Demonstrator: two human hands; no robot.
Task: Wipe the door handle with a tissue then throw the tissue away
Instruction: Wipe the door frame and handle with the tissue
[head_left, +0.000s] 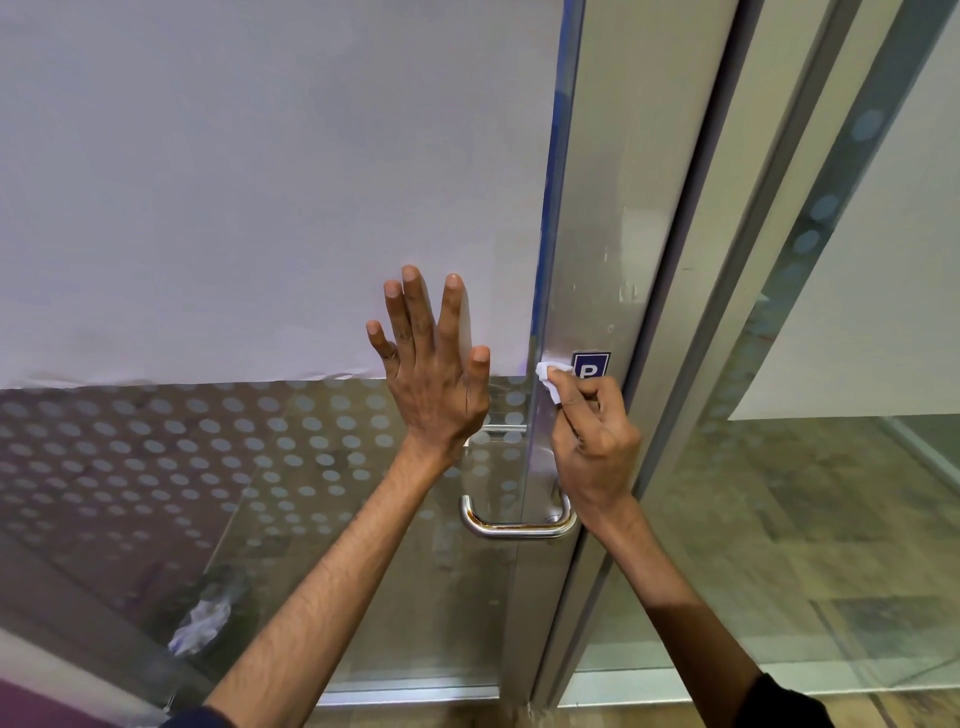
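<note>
A steel bar door handle (511, 529) with rust along its lower bend is fixed to the metal stile of a glass door (322, 467). My right hand (595, 441) pinches a small white tissue (549, 380) and presses it against the stile above the handle, beside a blue sticker with a white P (590, 367). The handle's upper stretch is hidden behind that hand. My left hand (434, 374) lies flat on the glass with its fingers spread, left of the stile.
White paper (260, 182) covers the upper door glass; frosted dots cover the band below. A metal frame (727, 338) and a fixed glass panel (831, 519) stand to the right. Crumpled white paper (200, 626) shows through the glass at the lower left.
</note>
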